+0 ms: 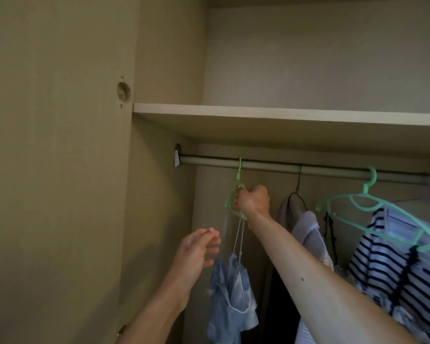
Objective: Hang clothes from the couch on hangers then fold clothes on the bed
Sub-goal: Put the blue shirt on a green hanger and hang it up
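A green plastic hanger hooks over the wardrobe rail near its left end. From it a light blue strappy top dangles by thin straps. My right hand grips the hanger just below its hook. My left hand is lower and to the left, beside the top's straps, fingers loosely bent; whether it pinches a strap is unclear.
Further right on the rail hang a grey garment on a black hanger and a navy-and-white striped shirt on a turquoise hanger. A shelf runs above the rail. The wardrobe side panel stands close on the left.
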Motion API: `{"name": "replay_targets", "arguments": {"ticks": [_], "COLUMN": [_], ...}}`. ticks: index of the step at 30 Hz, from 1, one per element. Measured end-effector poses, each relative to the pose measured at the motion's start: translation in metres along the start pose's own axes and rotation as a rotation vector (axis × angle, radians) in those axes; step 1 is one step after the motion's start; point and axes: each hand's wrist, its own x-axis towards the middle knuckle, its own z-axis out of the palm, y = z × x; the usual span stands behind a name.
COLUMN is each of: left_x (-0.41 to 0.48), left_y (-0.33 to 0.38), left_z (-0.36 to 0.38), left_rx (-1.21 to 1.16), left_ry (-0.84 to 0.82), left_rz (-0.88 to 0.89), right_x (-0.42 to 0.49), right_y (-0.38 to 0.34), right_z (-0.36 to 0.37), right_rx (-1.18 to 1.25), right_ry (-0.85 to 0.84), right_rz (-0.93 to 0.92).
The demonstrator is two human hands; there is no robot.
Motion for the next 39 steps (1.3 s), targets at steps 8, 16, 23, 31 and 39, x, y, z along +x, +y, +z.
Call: {"name": "replay_targets", "arguments": {"ticks": [8, 16, 23, 31, 39], "left_x": [0.006, -0.013, -0.045, -0.110, -0.237], "left_y": [-0.016, -0.018, -0.058, -0.088, -0.091], "left_z": [0.001, 0.017, 0.034, 0.112, 0.187], "left_rx": [-0.035, -0.064, -0.119, -0.166, -0.202], "left_ry": [-0.028, -0.147, -0.288, -0.564, -0.910], "left_rz": [-0.028, 0.077, 0.141, 0.061, -0.006], "right_x": [-0.001, -0.068, -0.169, -0.253, -0.380], "right_y": [0.015, 0.021, 0.077, 0.114, 0.108], "right_z": [-0.009, -0.058, -0.137, -0.246, -0.365], "right_rx": [-0.074, -0.148, -0.232, -0.376, -0.363], "right_ry": [-0.082, -0.037, 0.039, 0.337, 0.671], "right_rz": [0.010, -0.124, -0.236, -0.116, 0.012]}}
